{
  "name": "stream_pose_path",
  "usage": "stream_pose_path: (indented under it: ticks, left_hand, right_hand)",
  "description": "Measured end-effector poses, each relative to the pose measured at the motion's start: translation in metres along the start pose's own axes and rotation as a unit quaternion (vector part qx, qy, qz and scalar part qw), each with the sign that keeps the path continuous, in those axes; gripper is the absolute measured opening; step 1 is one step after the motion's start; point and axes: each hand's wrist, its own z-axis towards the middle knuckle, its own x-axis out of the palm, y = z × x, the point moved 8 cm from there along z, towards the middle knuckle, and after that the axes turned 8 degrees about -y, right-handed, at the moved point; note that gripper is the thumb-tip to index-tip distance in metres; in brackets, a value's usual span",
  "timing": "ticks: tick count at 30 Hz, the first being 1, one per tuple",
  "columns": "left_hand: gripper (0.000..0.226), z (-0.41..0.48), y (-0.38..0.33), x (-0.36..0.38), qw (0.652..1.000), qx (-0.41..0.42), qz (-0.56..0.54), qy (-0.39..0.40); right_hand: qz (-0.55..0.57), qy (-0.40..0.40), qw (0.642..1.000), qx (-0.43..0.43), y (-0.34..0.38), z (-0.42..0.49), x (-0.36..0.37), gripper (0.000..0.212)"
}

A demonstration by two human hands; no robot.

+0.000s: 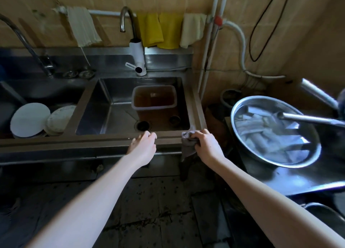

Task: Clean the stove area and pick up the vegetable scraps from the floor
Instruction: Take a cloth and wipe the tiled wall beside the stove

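Holding a gray rag (188,143) at the sink's front edge (168,134), lower middle of the frame.
Right hand (205,143) grips it, likely for wiping; left hand (143,145) rests loosely curled, empty.

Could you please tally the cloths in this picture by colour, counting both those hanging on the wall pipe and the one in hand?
White or cream cloths hanging on the pipe: 2, a striped one and a cream one.
Yellow cloths on the pipe: 2.
Grey rag gripped in the right hand: 1.
Total: 5.
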Motion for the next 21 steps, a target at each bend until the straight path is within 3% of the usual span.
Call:
stream_pose_path:
  ticks: [9, 21]
  left_hand:
    - [0.029, -0.027, -0.12, -0.016, 0.993, 0.114, 0.038, -0.011]
    - [0.031, -0.122, -0.331, -0.025, 0.955, 0.291, 0.051, -0.018]
  right_hand:
    - [-0.033, -0.063, 0.997, 0.029, -0.051, -0.093, -0.108, 0.042]
    - [-0.066, -0.188, 0.966, 0.163, -0.135, -0.292, -0.253, 0.046]
